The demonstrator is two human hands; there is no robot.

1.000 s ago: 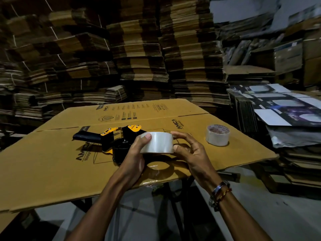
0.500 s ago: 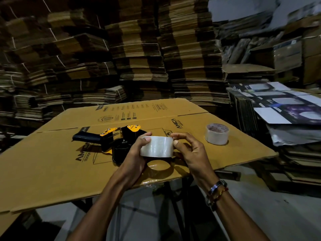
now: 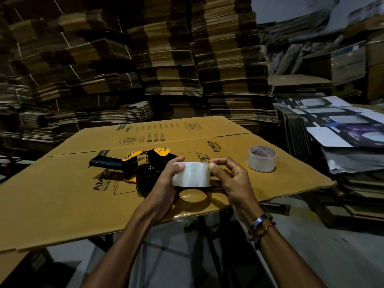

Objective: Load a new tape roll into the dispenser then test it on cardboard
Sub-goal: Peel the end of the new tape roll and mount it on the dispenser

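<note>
Both hands hold a clear tape roll [image 3: 191,173] on edge just above the flattened cardboard sheet [image 3: 62,196]. My left hand [image 3: 166,183] grips its left side with the thumb on top. My right hand [image 3: 230,179] holds the right side, with a fingertip pressed on the roll's upper edge. The black and yellow tape dispenser [image 3: 143,167] lies on its side on the cardboard just behind my left hand, handle pointing left; its hub is bare. A second tape roll [image 3: 262,162] rests flat on the cardboard to the right.
Tall stacks of flattened cartons [image 3: 166,59] fill the back. A pile of printed box sheets [image 3: 336,125] sits at the right beside the cardboard. The cardboard rests on a dark stand [image 3: 209,242] over a grey floor.
The roll has stayed in nearly the same spot between my hands. My right fingers have shifted on its edge, the fingertip now at the top right rim.
</note>
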